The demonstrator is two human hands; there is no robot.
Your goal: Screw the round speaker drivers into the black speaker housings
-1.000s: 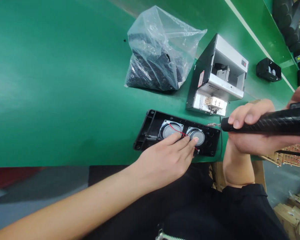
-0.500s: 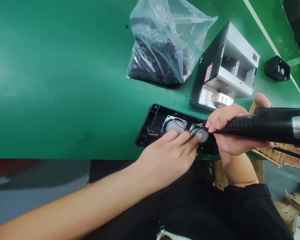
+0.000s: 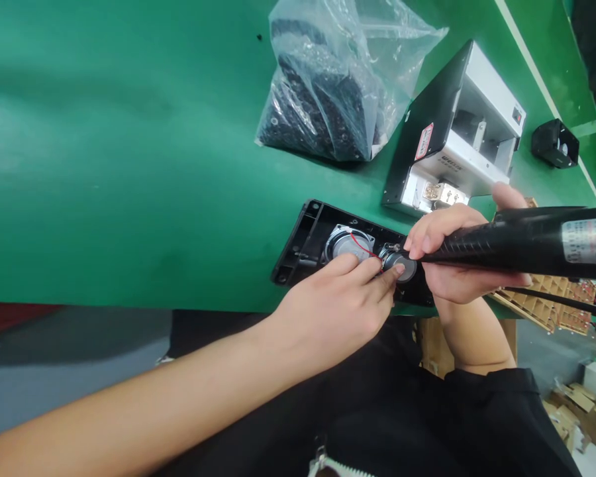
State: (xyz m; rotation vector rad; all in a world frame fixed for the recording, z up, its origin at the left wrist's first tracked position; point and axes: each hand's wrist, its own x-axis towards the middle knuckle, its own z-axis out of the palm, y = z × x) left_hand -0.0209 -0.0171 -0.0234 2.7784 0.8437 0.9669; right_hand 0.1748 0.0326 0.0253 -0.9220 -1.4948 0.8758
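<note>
A black speaker panel (image 3: 302,250) lies on the green table near its front edge. Set into it are a larger round speaker driver (image 3: 346,244) and a smaller speaker driver (image 3: 405,271), with a red wire (image 3: 360,246) running between them. My left hand (image 3: 345,305) is closed at the smaller driver, its fingertips pressing on the driver's edge and back. My right hand (image 3: 444,232) is wrapped round a black electric screwdriver (image 3: 521,242) held nearly level. The tip of the screwdriver points at a corner screw of the smaller driver; the exact contact is too small to tell.
Beyond the panel sits a clear plastic bag (image 3: 322,99) of black parts. Right of it stands a silver-and-black screw feeder (image 3: 457,146). A small black housing (image 3: 555,144) lies farther right. Wooden grid trays (image 3: 541,305) are under the screwdriver, cardboard boxes (image 3: 583,411) on the floor.
The view has shifted slightly. Both hands stay at the smaller driver, and the screwdriver remains at its corner with little visible movement.
</note>
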